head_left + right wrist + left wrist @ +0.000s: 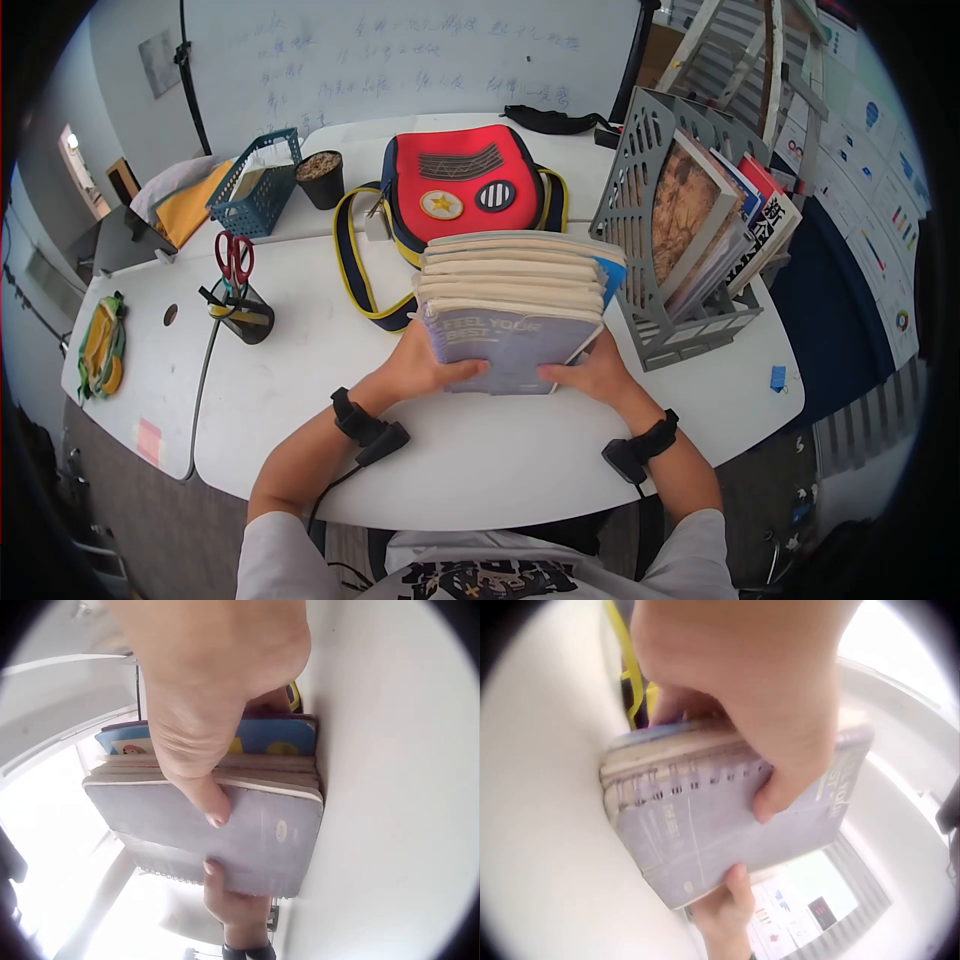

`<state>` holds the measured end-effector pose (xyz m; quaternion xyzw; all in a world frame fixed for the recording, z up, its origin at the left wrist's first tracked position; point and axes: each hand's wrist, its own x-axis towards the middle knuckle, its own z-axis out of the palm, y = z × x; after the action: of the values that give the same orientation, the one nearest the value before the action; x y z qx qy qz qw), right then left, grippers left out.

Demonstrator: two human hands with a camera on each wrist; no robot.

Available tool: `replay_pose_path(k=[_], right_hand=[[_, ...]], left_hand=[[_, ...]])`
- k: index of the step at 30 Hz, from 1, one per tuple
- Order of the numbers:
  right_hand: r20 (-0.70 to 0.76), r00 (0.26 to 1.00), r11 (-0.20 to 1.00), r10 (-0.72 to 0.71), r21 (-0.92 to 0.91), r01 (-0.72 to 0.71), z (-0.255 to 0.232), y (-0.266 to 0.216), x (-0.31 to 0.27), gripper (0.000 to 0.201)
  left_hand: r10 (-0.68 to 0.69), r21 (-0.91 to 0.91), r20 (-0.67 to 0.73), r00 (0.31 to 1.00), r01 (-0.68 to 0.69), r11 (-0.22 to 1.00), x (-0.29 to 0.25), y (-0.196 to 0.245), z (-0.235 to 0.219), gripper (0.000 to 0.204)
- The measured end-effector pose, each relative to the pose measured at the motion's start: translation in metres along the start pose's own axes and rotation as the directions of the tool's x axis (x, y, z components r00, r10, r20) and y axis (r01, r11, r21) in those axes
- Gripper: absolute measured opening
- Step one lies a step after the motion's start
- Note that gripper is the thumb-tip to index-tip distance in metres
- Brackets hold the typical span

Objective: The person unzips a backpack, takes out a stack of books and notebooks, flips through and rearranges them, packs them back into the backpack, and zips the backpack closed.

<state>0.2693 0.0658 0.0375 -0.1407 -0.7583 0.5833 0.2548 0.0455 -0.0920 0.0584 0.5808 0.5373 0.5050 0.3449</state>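
A thick stack of notebooks [515, 345] stands upright on the white table, its pale purple spiral-bound cover facing me. My left hand [418, 362] grips the stack's left side, thumb [769, 801] lying on the front cover and fingers hidden behind. On the opposite side my right hand [597, 372] holds it the same way, with the thumb [210, 804] pressed on the cover. Blue covers [289, 735] show at the back of the stack in the right wrist view. Directly behind the stack sits a red bag [465, 165] with a navy and yellow strap.
A grey file rack [640, 215] with books and folders stands at the right. To the left are a pen holder [247, 318] with red scissors [234, 255], a black pot [322, 185], a teal basket [255, 190] and a green-yellow pouch [102, 345]. A whiteboard [400, 60] rises behind.
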Motion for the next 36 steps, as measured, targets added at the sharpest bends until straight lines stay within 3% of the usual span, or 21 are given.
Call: replay_pose_path(k=[2, 3, 4, 5, 6, 7, 9, 10, 11, 13, 14, 16, 22, 29, 32, 34, 35, 36], right_hand=[[-0.035, 0.999, 1.0, -0.019, 0.008, 0.019, 0.002, -0.015, -0.001, 0.103], [-0.036, 0.999, 1.0, -0.021, 0.008, 0.022, 0.001, -0.019, 0.0, 0.103], [-0.027, 1.0, 0.995, 0.011, 0.1, -0.008, -0.001, -0.022, 0.0, 0.103], [-0.014, 0.999, 0.98, 0.048, 0.195, -0.044, -0.001, -0.026, -0.002, 0.104], [0.1, 0.995, 0.9, 0.026, 0.432, -0.067, -0.004, -0.04, -0.002, 0.111], [0.098, 0.995, 0.896, 0.027, 0.44, -0.067, 0.0, -0.038, -0.005, 0.111], [0.194, 0.971, 0.655, -0.141, 0.753, -0.055, 0.014, -0.037, -0.009, 0.113], [0.191, 0.976, 0.652, -0.106, 0.754, -0.076, 0.025, -0.048, -0.01, 0.119], [0.194, 0.975, 0.652, -0.106, 0.754, -0.079, 0.033, -0.053, -0.008, 0.119], [0.085, 0.99, 0.802, -0.116, 0.596, 0.043, 0.044, -0.058, -0.004, 0.116], [0.087, 0.99, 0.802, -0.114, 0.597, 0.04, 0.049, -0.056, -0.002, 0.116], [-0.108, 0.99, 0.893, -0.086, 0.433, 0.124, 0.055, -0.048, 0.003, 0.11], [-0.166, 0.985, 0.828, 0.043, 0.557, 0.058, 0.045, -0.044, 0.0, 0.102], [-0.241, 0.97, 0.887, -0.043, 0.438, 0.148, 0.04, -0.041, -0.004, 0.089], [-0.327, 0.942, 0.878, 0.077, 0.469, 0.092, 0.035, -0.042, -0.006, 0.083], [-0.371, 0.923, 0.787, 0.104, 0.599, 0.152, 0.028, -0.045, -0.01, 0.073], [-0.372, 0.922, 0.783, 0.105, 0.603, 0.154, 0.023, -0.046, -0.01, 0.073], [-0.393, 0.911, 0.732, 0.127, 0.657, 0.181, 0.017, -0.048, -0.01, 0.067]], left_hand=[[0.025, -0.086, -0.124, 0.992, -0.035, 0.996, -0.001, 0.004, 0.004, 0.081], [0.026, -0.083, -0.123, 0.992, -0.036, 0.996, 0.001, 0.006, 0.003, 0.081], [-0.054, -0.297, -0.122, 0.991, 0.016, 0.955, 0.002, 0.007, 0.001, 0.079], [-0.139, -0.497, -0.104, 0.985, 0.07, 0.865, -0.001, 0.008, 0.001, 0.077], [-0.189, -0.658, -0.09, 0.978, 0.084, 0.748, -0.003, 0.014, 0.005, 0.07], [-0.195, -0.654, -0.088, 0.977, 0.091, 0.751, -0.005, 0.021, 0.008, 0.07], [-0.3, -0.87, -0.074, 0.951, 0.086, 0.485, -0.002, 0.034, 0.012, 0.067], [-0.29, -0.878, -0.109, 0.951, 0.045, 0.476, 0.0, 0.037, 0.015, 0.066], [-0.291, -0.878, -0.112, 0.95, 0.042, 0.476, 0.001, 0.039, 0.018, 0.066], [-0.382, -0.893, -0.143, 0.913, 0.048, 0.448, 0.005, 0.043, 0.023, 0.064], [-0.385, -0.894, -0.143, 0.912, 0.048, 0.446, 0.007, 0.038, 0.028, 0.064], [-0.396, -0.794, -0.282, 0.874, 0.019, 0.607, 0.014, 0.025, 0.036, 0.061], [-0.381, -0.769, -0.267, 0.885, 0.043, 0.638, 0.027, 0.027, 0.047, 0.055], [-0.371, -0.768, -0.231, 0.9, 0.065, 0.637, 0.041, 0.023, 0.055, 0.052], [-0.355, -0.661, -0.255, 0.9, 0.106, 0.743, 0.042, 0.025, 0.05, 0.052], [-0.411, -0.397, -0.008, 0.912, 0.374, 0.838, 0.034, 0.029, 0.023, 0.052], [-0.414, -0.392, -0.008, 0.91, 0.378, 0.839, 0.03, 0.029, -0.003, 0.052], [-0.374, -0.176, 0.086, 0.923, 0.384, 0.907, 0.027, 0.029, -0.037, 0.051]])
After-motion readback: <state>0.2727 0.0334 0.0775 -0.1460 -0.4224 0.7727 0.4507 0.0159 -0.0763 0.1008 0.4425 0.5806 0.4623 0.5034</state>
